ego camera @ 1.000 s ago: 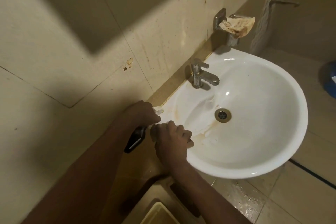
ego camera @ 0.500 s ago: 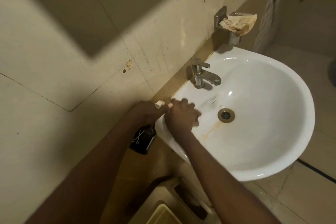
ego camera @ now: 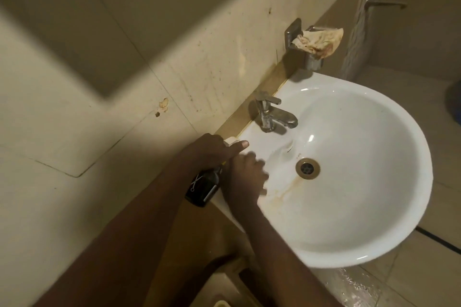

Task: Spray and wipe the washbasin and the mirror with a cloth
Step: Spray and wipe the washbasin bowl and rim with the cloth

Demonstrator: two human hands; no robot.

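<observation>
Left hand (ego camera: 212, 151) grips a dark spray bottle (ego camera: 203, 187) at the washbasin's (ego camera: 374, 244) left rim, bottle body hanging down outside the rim, forefinger out over the white nozzle, aimed right into the bowl. Right hand (ego camera: 245, 179) just beside it on the inner left slope, blurred; can't tell if it's clenched or holding a cloth. Brown stain (ego camera: 284, 193) lies right of that hand, toward the drain (ego camera: 307, 168); tap (ego camera: 273, 114) behind. Mirror not in view

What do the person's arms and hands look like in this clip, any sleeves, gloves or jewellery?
Both forearms are bare as far as the frame shows: no sleeves in view. The left hand and right hand wear no gloves; no watch or bracelet shows. The right hand is motion-blurred, so rings cannot be ruled out.
</observation>
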